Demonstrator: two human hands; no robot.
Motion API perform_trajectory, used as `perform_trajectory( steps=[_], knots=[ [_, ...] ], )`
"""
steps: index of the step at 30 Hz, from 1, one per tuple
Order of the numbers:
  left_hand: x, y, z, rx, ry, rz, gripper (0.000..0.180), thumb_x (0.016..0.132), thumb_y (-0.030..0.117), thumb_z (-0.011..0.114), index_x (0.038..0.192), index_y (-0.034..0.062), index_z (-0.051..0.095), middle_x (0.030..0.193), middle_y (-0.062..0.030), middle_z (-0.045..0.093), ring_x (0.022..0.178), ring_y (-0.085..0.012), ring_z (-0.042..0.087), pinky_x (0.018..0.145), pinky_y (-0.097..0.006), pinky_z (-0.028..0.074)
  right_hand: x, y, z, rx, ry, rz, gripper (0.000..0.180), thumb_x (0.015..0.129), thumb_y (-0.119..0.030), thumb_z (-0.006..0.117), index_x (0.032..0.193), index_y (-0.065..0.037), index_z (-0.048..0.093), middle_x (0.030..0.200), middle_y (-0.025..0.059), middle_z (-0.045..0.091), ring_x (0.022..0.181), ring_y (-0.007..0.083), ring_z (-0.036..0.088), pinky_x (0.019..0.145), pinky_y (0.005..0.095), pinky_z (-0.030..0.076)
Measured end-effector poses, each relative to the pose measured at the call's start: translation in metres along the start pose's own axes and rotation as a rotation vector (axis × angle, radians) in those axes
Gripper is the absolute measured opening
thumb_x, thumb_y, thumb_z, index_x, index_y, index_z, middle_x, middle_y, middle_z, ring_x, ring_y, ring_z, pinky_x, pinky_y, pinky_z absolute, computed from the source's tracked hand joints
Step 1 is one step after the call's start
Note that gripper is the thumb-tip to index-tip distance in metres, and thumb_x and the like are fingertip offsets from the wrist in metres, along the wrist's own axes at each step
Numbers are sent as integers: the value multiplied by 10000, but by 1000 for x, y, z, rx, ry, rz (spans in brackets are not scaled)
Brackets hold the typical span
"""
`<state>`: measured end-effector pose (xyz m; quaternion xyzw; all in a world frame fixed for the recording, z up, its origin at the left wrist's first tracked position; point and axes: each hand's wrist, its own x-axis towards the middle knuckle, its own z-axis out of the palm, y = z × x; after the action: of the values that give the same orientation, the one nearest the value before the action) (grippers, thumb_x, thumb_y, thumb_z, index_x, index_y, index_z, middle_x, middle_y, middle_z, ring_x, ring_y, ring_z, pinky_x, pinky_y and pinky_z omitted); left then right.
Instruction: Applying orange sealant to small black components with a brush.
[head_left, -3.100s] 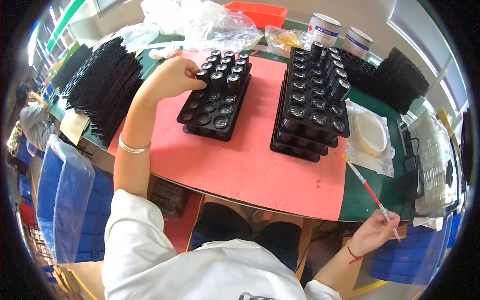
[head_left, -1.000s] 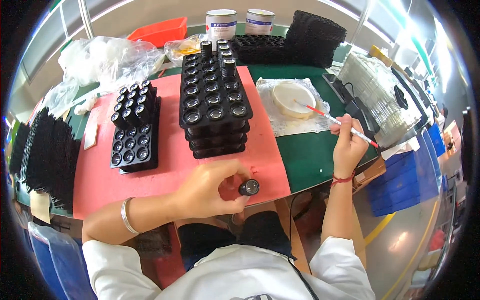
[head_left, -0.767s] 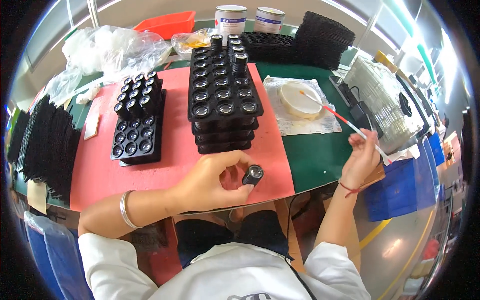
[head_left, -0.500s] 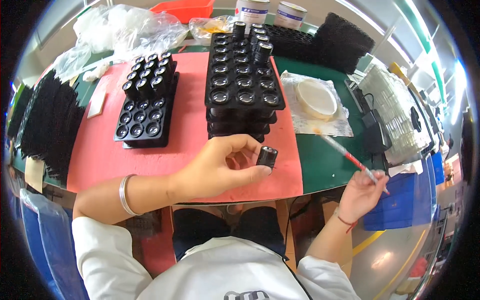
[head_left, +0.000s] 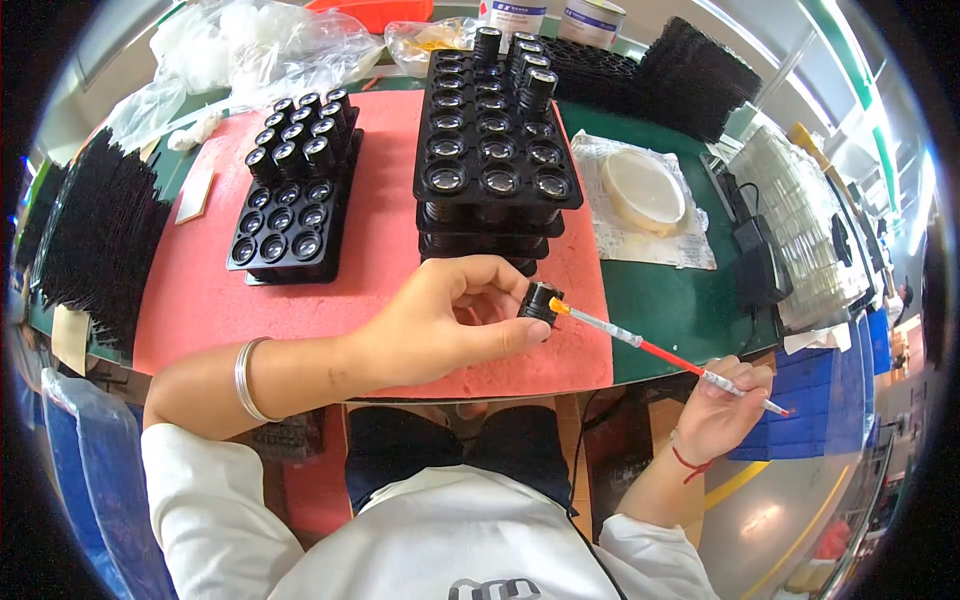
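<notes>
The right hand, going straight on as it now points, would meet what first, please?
Likely the black cylinder held in the left hand; the brush's orange tip appears to reach it, though depth is unclear.

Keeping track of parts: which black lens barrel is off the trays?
The lens barrel pinched in the left hand, with the orange-tipped brush at it; the other barrels in view sit in the black trays.
</notes>
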<state>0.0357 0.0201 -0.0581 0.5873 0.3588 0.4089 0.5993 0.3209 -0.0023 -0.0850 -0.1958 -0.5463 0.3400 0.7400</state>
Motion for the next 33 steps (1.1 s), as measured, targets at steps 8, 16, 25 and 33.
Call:
perform_trajectory(
  steps=[8,16,25,33],
  knots=[
    [0,-4,-3,-23,-25,-7,225,797,169,641,943,9,580,794,17,570,718,-34,496,638,-194,405,1,3,0,-47,-12,19,242,906,-270,470,788,-62,434,619,16,431,574,117,381,554,245,318],
    [-1,1,-7,-30,-146,-47,265,830,73,582,1078,2,521,965,-26,572,885,-83,528,790,-236,426,-2,10,-8,-197,118,-43,289,905,-317,452,784,-54,441,622,53,466,531,139,436,504,251,360],
    [-19,47,-16,706,-85,694,290,656,145,731,883,20,602,793,-76,610,625,-185,584,521,-255,443,-3,30,-15,12,360,92,316,894,-355,458,747,-76,439,609,-2,324,581,102,312,557,243,269],
    [-48,67,-86,1141,716,341,297,636,145,710,883,27,595,716,-37,573,642,-141,494,600,-246,405,-4,29,-29,241,165,97,184,906,-218,479,855,-42,498,738,16,452,680,100,415,651,215,364]
  ],
)
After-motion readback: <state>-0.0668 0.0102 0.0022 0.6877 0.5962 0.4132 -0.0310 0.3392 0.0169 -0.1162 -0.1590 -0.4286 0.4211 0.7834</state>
